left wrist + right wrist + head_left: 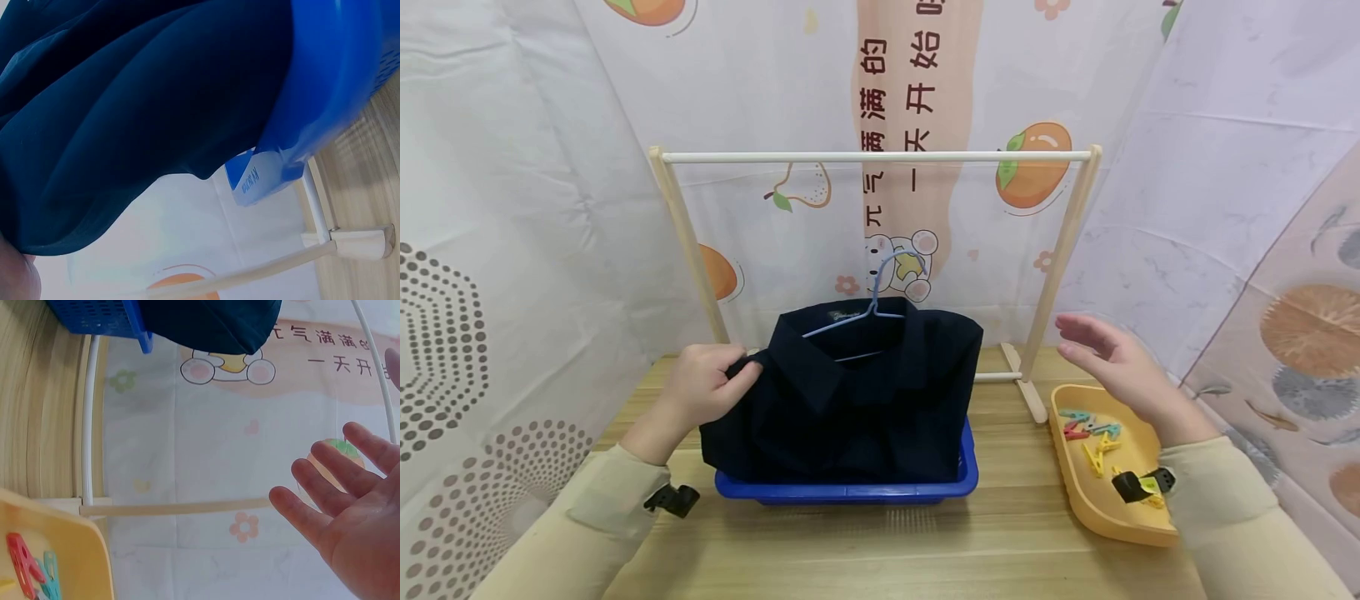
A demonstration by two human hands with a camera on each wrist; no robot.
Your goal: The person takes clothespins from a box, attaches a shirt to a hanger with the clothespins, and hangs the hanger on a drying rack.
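Observation:
A dark navy collared shirt (865, 408) stands bunched in a blue basket (850, 493), and a light blue hanger (874, 310) sits inside its collar with the hook pointing up. My left hand (703, 387) pinches the shirt's shoulder at the left between thumb and fingers. In the left wrist view the shirt (150, 106) drapes past the basket's rim (331, 69), with only a bit of the hand (15, 275) showing. My right hand (1116, 367) hovers beside the rack's right post, its fingers extended; the right wrist view shows this hand (356, 512) holding nothing.
Behind the basket stands a wooden rack with a white top bar (880, 157) and a right foot (1026, 392) on the wooden table (1000, 533). To the right, a yellow tray (1075, 500) contains several coloured clothespins (1097, 458). Printed curtains (775, 75) surround the table.

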